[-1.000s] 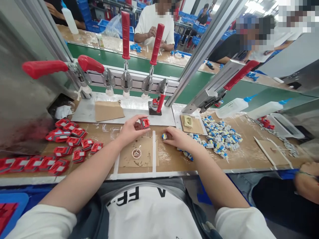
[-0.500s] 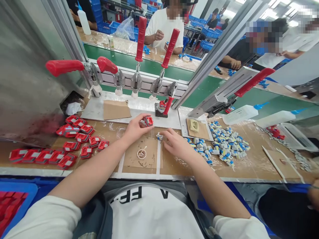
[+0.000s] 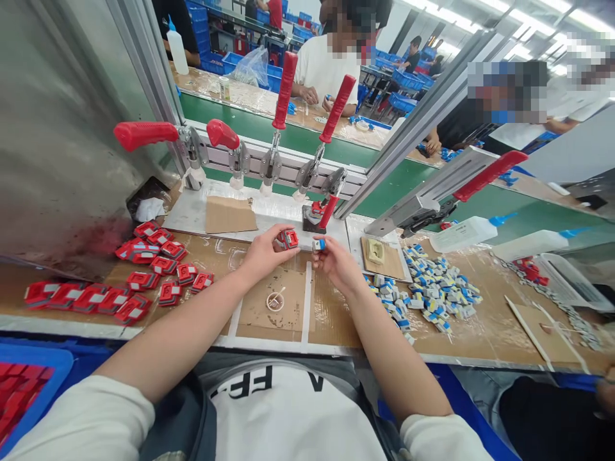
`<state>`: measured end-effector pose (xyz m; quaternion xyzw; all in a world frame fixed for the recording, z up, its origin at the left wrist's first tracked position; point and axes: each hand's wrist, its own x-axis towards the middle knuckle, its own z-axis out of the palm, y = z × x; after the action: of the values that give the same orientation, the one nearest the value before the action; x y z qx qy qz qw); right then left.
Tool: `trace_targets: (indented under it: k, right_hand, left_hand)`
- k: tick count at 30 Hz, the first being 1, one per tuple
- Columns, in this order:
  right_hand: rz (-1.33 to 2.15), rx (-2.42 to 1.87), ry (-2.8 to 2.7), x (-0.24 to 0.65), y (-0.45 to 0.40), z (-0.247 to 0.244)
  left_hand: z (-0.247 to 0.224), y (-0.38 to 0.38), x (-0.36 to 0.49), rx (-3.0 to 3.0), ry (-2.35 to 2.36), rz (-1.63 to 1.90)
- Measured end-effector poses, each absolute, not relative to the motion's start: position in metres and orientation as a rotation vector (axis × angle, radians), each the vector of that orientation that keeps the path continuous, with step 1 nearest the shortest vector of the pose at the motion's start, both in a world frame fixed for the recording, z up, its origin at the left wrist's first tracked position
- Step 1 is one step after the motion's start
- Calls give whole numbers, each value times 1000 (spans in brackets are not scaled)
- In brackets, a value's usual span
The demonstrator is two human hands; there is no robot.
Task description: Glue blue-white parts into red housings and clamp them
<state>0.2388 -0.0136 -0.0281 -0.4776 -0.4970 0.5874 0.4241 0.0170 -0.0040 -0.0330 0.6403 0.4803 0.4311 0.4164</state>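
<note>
My left hand is closed around a red and grey plastic part, its open recess facing up. Between the fingertips of my right hand is a small blue and white plastic piece, just right of the red part and apart from it. Below both hands, a small round cup with a thin stick in it stands on a stained cardboard sheet. Similar red parts lie to the left. A heap of blue and white pieces covers the bench to the right.
Red-handled toggle clamps line a metal frame behind my hands; one presses on a red part in a black block. A beige mould sits right. Bottles lie farther right. A person in white works across the bench.
My right hand has lifted the small blue and white piece off the bench and brought it up beside the red part. My left hand keeps its hold. The camera view has shifted slightly.
</note>
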Motion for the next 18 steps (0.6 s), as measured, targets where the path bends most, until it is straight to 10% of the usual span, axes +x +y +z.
trace_targets:
  k: [18]
  right_hand:
    - [901, -1257, -1345, 195, -11, -37]
  left_hand:
    - [-32, -10, 19, 1854, 1430, 949]
